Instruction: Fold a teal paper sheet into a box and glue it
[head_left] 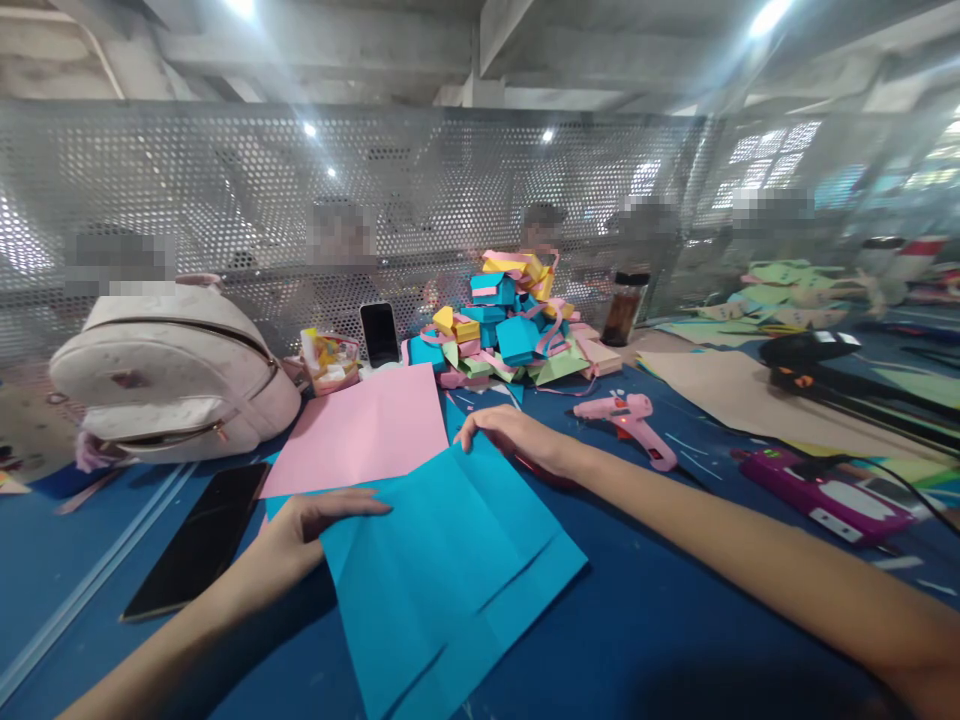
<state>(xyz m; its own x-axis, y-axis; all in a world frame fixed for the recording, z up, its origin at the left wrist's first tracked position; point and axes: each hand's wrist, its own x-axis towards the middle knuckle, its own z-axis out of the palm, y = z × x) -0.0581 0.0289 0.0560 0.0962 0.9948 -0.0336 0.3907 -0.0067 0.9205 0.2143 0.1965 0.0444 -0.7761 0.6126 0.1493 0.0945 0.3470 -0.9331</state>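
Note:
A creased blue sheet of paper (450, 570) with two slits near its lower edge is between my hands, over the blue tabletop. My left hand (315, 525) grips its left corner, fingers on top and the thumb hidden. At the top corner, my right hand (506, 435) pinches the paper between bent fingers. Just behind, a pink sheet of paper (367, 425) lies flat, partly covered by the blue one. A black phone (199, 540) rests left of my left hand. To the right of my right hand lies a pink glue gun (630, 420).
A white backpack (180, 370) stands at the left. Folded paper boxes (517, 335) are heaped at the back, between an upright phone (379, 335) and a dark bottle (625, 310). A purple power strip (825, 495) and its cable lie right. A perforated metal screen (435, 180) runs behind.

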